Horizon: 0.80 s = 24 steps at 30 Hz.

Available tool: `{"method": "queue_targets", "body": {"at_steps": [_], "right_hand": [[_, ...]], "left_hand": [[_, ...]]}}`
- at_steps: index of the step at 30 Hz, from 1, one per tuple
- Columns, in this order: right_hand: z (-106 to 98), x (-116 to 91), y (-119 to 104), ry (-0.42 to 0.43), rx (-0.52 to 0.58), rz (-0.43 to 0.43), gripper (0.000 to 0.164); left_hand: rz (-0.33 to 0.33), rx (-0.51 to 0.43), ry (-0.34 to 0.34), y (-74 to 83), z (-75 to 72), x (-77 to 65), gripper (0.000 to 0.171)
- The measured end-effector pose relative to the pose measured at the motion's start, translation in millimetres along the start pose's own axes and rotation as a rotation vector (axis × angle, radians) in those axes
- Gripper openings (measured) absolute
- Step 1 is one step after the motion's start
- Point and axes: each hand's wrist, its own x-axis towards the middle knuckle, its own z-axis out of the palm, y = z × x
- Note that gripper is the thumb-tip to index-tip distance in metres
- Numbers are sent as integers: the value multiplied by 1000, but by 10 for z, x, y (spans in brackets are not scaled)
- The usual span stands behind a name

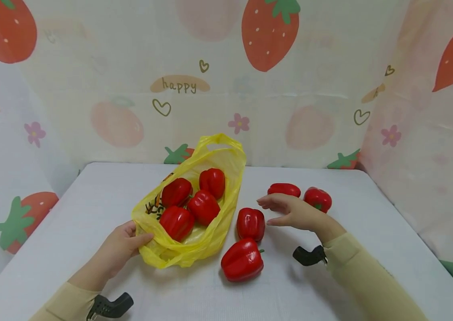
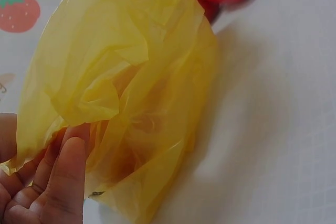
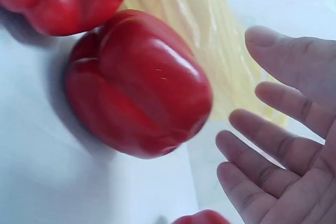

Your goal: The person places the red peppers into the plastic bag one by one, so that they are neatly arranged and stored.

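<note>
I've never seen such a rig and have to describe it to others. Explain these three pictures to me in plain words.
There is no machine here: a person works with two bare hands. The widest picture comes from a camera worn on the head, looking forward and down. The other two come from wrist cameras, one watching each hand's work.

On the white table lies an open yellow bag with four red peppers visible inside. Four more peppers lie to its right: two close by, two farther back.

The left hand pinches the bag's edge. The right hand is open beside one of the closer peppers and holds nothing; its wrist picture shows a gap between them.
</note>
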Motion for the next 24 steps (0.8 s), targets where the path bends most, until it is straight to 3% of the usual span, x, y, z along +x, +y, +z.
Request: {"method": "queue_targets", "body": {"at_steps": [14, 24], "right_hand": [[305, 89, 232, 28, 63, -61, 81], [430, 162, 282, 39, -6, 14, 91]], "left_hand": [[-4, -20, -2, -19, -5, 10, 57], [-8, -17, -6, -20, -2, -2, 58]]}}
